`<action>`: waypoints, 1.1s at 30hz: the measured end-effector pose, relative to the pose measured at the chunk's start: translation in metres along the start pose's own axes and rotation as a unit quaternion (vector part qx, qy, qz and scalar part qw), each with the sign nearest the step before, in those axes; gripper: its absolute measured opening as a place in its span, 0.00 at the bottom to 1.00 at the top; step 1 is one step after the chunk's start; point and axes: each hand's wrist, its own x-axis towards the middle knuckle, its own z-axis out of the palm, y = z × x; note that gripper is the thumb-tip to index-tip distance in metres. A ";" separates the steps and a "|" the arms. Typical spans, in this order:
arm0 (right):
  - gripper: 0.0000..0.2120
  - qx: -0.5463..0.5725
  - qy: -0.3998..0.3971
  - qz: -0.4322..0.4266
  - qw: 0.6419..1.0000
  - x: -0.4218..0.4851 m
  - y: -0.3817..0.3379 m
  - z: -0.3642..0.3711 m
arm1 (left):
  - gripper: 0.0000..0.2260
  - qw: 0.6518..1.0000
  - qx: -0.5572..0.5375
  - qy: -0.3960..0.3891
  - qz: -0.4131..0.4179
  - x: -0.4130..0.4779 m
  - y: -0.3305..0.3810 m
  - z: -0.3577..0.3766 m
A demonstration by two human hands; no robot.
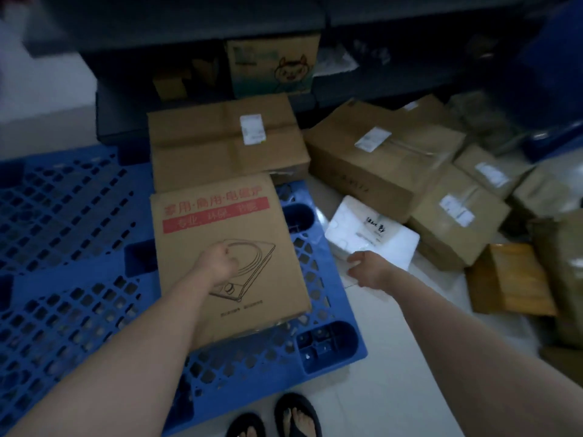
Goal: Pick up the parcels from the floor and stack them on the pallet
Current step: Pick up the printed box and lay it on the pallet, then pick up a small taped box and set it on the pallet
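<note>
- Blue plastic pallet (63, 216): lay on the pale floor (394, 389), filling the left and centre of the view; its grid deck carried two cardboard parcels along its right side.
- Printed parcel (239, 279): flat brown box with a red band of characters and a line drawing of a cooker, lying on the near right part of the pallet.
- Plain parcel (220, 143): larger brown box with a white label, lying on the pallet just beyond the printed parcel, its near edge meeting the printed parcel's far edge.
- Left hand (220, 263): over the top face of the printed parcel, fingers curled into a loose fist and holding nothing visible; whether it touched the cardboard could not be told.
- Right hand (366, 269): reached to the right of the pallet, fingers partly spread at the near left corner of the white parcel; contact could not be confirmed.
- White parcel (375, 238): pale foam-like box with dark handwriting on its top, on the floor just beside the pallet's right edge.
- Pile of brown parcels (394, 165): several labelled boxes on the floor to the far right, leaning against one another.
- Cartoon-printed box (274, 64): stood on a dark shelf (195, 23) at the far side.
- Feet in dark sandals (277, 417): at the near edge, on the floor.
</note>
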 end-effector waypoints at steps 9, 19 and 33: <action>0.20 -0.123 0.026 0.053 0.991 -0.182 0.070 -0.181 | 0.09 0.963 0.141 -0.047 0.223 -0.132 0.251 -0.040; 0.19 -0.067 0.105 0.116 0.985 -0.225 0.279 -0.348 | 0.14 0.915 0.225 -0.059 0.330 -0.220 0.487 0.105; 0.21 0.120 0.146 0.157 0.969 -0.156 0.494 -0.468 | 0.11 0.882 0.298 -0.106 0.348 -0.198 0.693 0.308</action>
